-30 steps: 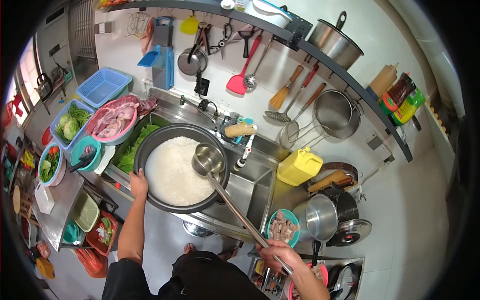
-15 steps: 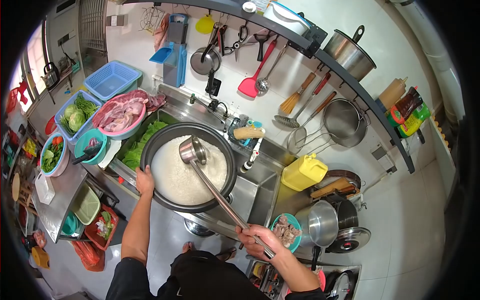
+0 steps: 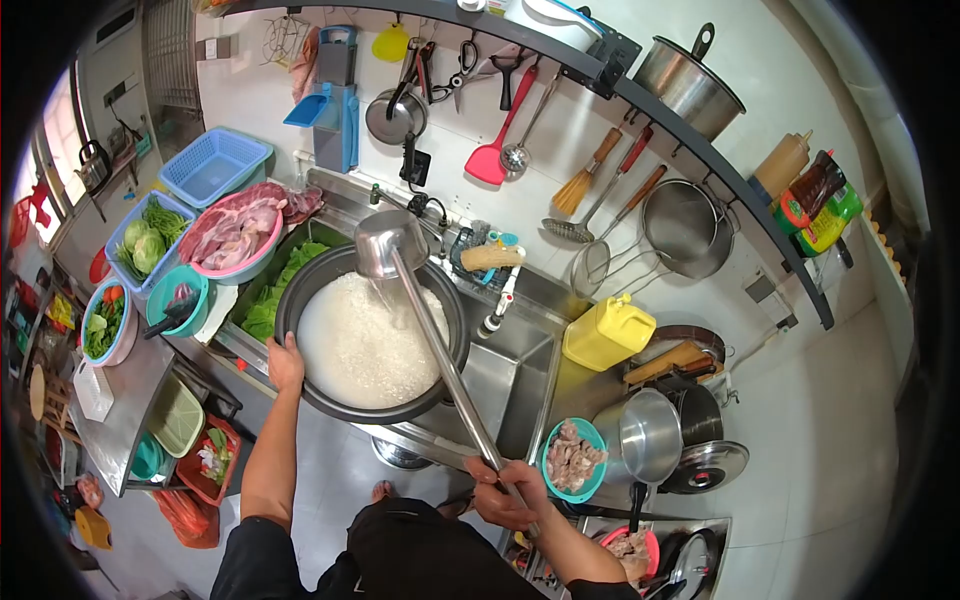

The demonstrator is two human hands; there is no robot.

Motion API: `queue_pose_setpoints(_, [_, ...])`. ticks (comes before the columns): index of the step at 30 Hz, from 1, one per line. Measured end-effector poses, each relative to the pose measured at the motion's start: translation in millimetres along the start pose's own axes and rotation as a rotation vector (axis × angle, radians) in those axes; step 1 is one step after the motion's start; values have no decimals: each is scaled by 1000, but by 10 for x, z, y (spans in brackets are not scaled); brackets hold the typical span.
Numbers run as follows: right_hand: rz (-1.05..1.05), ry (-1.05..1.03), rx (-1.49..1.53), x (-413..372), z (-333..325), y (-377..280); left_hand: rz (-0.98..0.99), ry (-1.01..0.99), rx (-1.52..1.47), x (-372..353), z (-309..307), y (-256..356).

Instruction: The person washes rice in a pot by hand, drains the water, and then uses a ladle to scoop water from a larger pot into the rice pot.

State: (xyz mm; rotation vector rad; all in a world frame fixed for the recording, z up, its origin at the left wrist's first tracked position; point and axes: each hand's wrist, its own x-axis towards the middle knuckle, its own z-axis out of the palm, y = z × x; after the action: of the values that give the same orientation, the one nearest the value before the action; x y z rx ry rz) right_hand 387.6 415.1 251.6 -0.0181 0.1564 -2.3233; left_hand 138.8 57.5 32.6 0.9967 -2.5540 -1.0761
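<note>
Left hand [image 3: 284,362] clamped on the near rim of the big black pot [image 3: 452,322], fingers wrapped over the edge, and the pot sits at the sink [image 3: 515,372], tipped a little off level by the look of it. Inside, a wide bed of white rice [image 3: 350,345] under cloudy water. Right hand [image 3: 503,492] is fisted round the very end of the long steel ladle [image 3: 388,243], whose cup hangs over the far rim with water streaming off it into the rice. That pot looks heavy and rigid, the wet rim likely slick, so a full grip over the lip suits it. The ladle is stiff, and held that far back a full cup would pull hard. Lettuce leaves [image 3: 268,300] lie just behind; a yellow jug [image 3: 603,335] stands right.
</note>
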Motion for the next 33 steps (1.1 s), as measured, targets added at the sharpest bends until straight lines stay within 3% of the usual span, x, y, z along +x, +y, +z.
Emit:
queue_pose_setpoints(3, [-6, 116, -76, -215, 35, -65, 24, 22, 14, 28, 50, -56])
queue_pose_setpoints(7, [35, 672, -692, -705, 423, -207, 49, 15, 17, 62, 73, -91])
queue_pose_setpoints(11, [11, 1014, -968, -1482, 634, -145, 43, 16, 55, 131, 135, -169])
queue_pose_setpoints(14, [-76, 1141, -1034, -2157, 785, 24, 50, 18, 102, 173, 162, -206])
queue_pose_setpoints(18, [-423, 1368, -831, -2868, 953, 423, 207, -29, 71, 424, 234, -454])
queue_pose_setpoints(20, [-542, 1582, -727, -3105, 1042, 512, 201, -68, 77, 447, 209, -451])
queue_pose_setpoints(23, [-705, 1794, -617, -3377, 1069, 298, 202, -77, 121, 777, 356, -676])
queue_pose_setpoints(26, [-871, 1717, -608, -4025, 613, -139, 191, -52, 197, 915, 384, -719])
queue_pose_setpoints(30, [-927, 1709, -527, -4642, -295, -1373, 253, 44, 242, 1108, 430, -793])
queue_pose_setpoints(32, [-1118, 1431, -274, -5077, -1121, -2135, 252, 197, 278, 984, 551, -733])
queue_pose_setpoints(33, [-1160, 1355, -224, -5315, -1544, -2538, 238, 161, 244, 903, 428, -753])
